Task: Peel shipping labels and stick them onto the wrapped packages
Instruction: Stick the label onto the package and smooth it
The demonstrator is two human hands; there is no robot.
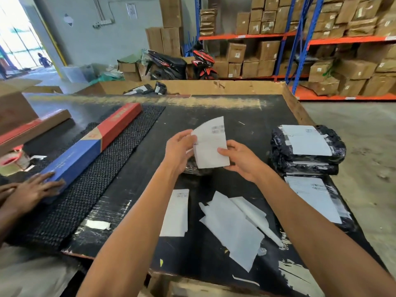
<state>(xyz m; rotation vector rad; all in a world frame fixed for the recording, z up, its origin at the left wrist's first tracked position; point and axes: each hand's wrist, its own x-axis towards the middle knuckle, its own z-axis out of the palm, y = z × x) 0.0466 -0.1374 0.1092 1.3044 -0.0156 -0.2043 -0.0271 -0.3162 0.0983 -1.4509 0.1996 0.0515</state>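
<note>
Above the black table (214, 108) I hold a white shipping label (211, 144) with barcodes near its top. My left hand (179, 150) pinches its upper left edge, where a layer curls away from the sheet. My right hand (240, 160) grips the right side of the sheet. Partly hidden under the label and my hands lies a black wrapped package (192, 167). To the right stand two stacked black packages (308, 150) with a label on top. In front of that stack lies another labelled package (319, 200).
Loose white backing sheets (233, 224) and a label sheet (175, 213) lie on the near table. On the left, another person's hand (32, 189) rests on a long blue-and-red box (94, 142) lying on a black textured mat (90, 179). Tape roll (12, 159) at far left.
</note>
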